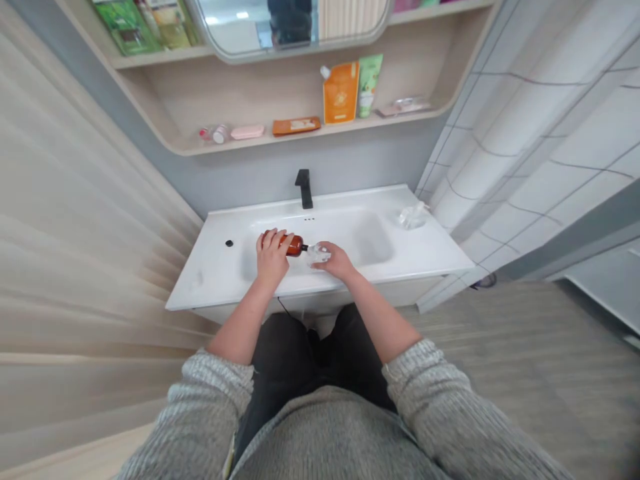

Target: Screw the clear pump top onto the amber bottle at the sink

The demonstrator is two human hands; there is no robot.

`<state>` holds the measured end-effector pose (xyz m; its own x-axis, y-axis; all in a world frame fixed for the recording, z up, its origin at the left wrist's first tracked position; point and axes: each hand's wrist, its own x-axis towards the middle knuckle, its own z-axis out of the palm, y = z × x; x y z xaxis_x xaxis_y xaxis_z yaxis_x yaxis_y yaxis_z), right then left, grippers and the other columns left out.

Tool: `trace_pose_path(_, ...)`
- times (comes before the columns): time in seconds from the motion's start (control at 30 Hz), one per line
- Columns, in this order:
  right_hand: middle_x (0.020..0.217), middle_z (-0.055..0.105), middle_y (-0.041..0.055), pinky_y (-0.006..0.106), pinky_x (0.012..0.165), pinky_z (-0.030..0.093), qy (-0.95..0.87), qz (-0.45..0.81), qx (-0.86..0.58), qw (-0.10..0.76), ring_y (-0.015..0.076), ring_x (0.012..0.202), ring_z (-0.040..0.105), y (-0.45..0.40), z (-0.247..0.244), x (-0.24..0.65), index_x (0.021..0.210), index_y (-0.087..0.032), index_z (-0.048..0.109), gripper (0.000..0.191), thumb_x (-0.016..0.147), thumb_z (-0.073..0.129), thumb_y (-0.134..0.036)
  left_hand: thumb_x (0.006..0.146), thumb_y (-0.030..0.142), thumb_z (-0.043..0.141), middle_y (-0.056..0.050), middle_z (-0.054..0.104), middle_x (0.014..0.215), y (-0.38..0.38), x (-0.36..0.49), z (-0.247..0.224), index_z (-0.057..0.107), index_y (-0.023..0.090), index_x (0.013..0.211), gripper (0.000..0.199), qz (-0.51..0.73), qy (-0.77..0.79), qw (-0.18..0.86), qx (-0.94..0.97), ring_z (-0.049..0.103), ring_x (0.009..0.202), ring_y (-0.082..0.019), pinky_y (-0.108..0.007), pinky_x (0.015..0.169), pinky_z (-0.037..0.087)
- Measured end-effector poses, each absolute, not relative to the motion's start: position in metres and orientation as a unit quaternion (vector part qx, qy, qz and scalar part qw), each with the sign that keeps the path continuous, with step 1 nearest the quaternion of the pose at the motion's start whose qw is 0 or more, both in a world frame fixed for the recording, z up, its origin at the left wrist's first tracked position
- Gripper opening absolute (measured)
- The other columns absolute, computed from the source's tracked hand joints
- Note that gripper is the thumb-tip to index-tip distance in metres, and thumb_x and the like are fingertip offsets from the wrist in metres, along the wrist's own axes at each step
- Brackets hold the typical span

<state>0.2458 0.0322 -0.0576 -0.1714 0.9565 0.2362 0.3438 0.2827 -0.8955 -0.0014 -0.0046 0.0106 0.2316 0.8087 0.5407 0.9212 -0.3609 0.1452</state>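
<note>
My left hand [273,255] is wrapped around an amber bottle [295,245] with a black neck, holding it on its side over the white basin [320,230]. The neck points at a clear, crumpled item [319,254], perhaps plastic wrap or a clear cap, which sits under the fingers of my right hand [337,261]. The item almost touches the bottle's tip. Both hands are low over the front of the basin, and my fingers hide part of the bottle.
A black faucet [303,189] rises behind the basin. Clear plastic [413,215] lies on the counter's right side. A shelf [280,137] above holds toiletries, with a mirror [290,27] over it. White tiled wall [520,160] stands to the right.
</note>
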Motion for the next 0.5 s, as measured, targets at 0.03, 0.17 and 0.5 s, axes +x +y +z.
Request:
trace_pose_path(0.03, 0.125, 0.079, 0.0056, 0.046, 0.109, 0.060, -0.677, 0.356, -0.483, 0.426, 0.0302, 0.115, 0.075, 0.0320, -0.0569, 0.2459, 0.129, -0.027, 0.075, 0.072, 0.063, 0.102, -0.036, 0.091, 0.009, 0.055, -0.012, 0.065, 0.161, -0.0046, -0.0013, 0.0112, 0.068, 0.029, 0.155, 0.068, -0.274, -0.556, 0.101, -0.778, 0.043, 0.162, -0.037, -0.063, 0.138, 0.022)
trace_pose_path(0.17, 0.125, 0.079, 0.0061, 0.048, 0.113, 0.057, -0.685, 0.342, -0.486, 0.422, 0.0305, 0.116, 0.075, 0.0316, -0.0544, 0.2460, 0.128, -0.026, 0.075, 0.072, 0.063, 0.103, -0.036, 0.092, 0.009, 0.053, -0.012, 0.066, 0.160, -0.0048, -0.0008, 0.0123, 0.068, 0.029, 0.153, 0.066, -0.272, -0.557, 0.110, -0.777, 0.044, 0.161, -0.037, -0.063, 0.138, 0.023)
trace_pose_path(0.5, 0.125, 0.079, 0.0062, 0.048, 0.113, 0.056, -0.681, 0.348, -0.480, 0.430, 0.0307, 0.116, 0.075, 0.0319, -0.0551, 0.2454, 0.126, -0.025, 0.074, 0.071, 0.062, 0.102, -0.037, 0.092, 0.009, 0.054, -0.011, 0.065, 0.161, -0.0027, -0.0007, 0.0155, 0.068, 0.029, 0.156, 0.068, -0.263, -0.553, 0.115, -0.782, 0.045, 0.161, -0.037, -0.064, 0.138, 0.022)
